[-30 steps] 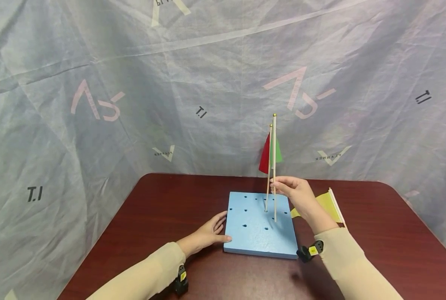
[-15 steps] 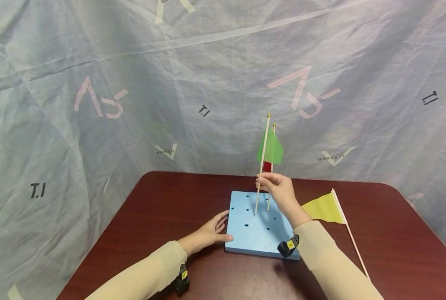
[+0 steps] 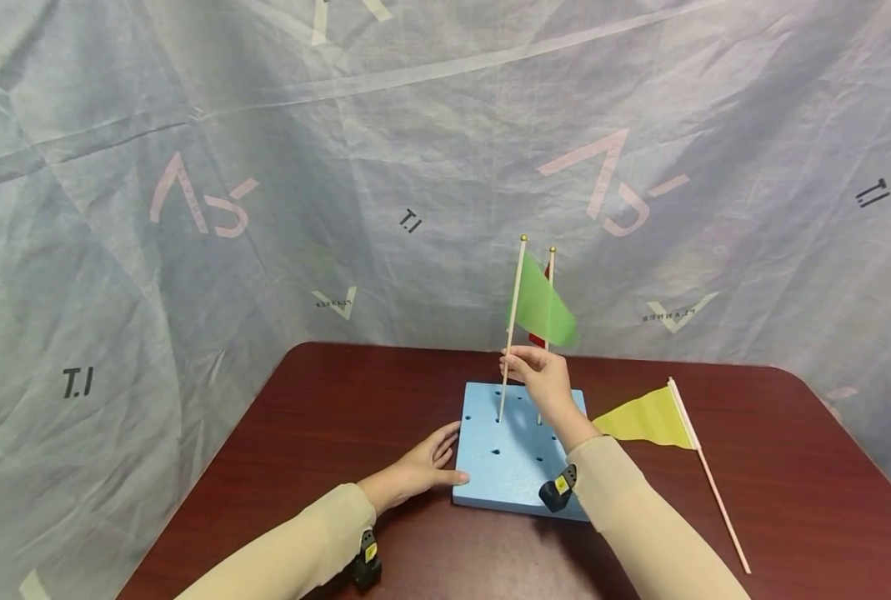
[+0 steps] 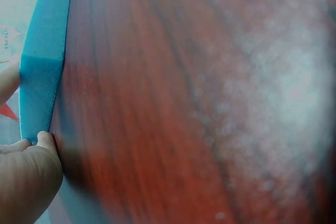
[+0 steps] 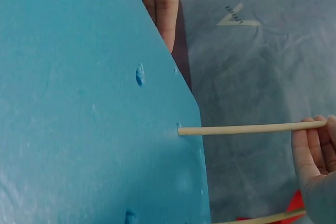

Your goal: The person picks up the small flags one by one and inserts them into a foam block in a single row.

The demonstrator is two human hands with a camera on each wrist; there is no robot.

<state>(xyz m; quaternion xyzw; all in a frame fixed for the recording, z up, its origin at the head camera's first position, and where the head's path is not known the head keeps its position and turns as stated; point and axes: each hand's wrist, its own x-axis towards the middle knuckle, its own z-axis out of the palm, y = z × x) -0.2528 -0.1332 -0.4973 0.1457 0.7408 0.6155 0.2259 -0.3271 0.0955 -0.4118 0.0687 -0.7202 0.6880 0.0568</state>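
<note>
My right hand (image 3: 546,383) pinches the thin wooden pole of a green flag (image 3: 546,308). The pole stands nearly upright, leaning slightly right at the top. Its lower tip is right at the edge of a small hole in the blue board (image 3: 520,483), as the right wrist view shows with the pole (image 5: 247,128). My left hand (image 3: 418,467) rests at the board's near left corner, thumb on the top face and fingers along the left side. Behind the green flag, a red flag (image 3: 538,342) stands on its own pole (image 3: 551,271) in another hole, partly hidden by my right hand.
A yellow flag (image 3: 651,417) lies on the dark red wooden table (image 3: 355,392), right of the board, its pole pointing toward the near right. Several other holes (image 3: 496,452) dot the board. A grey printed cloth (image 3: 340,167) hangs behind the table.
My right hand has carried the green flag leftward over the board, from right of the red flag's pole to a hole on its left. My left hand has stayed at the board's corner.
</note>
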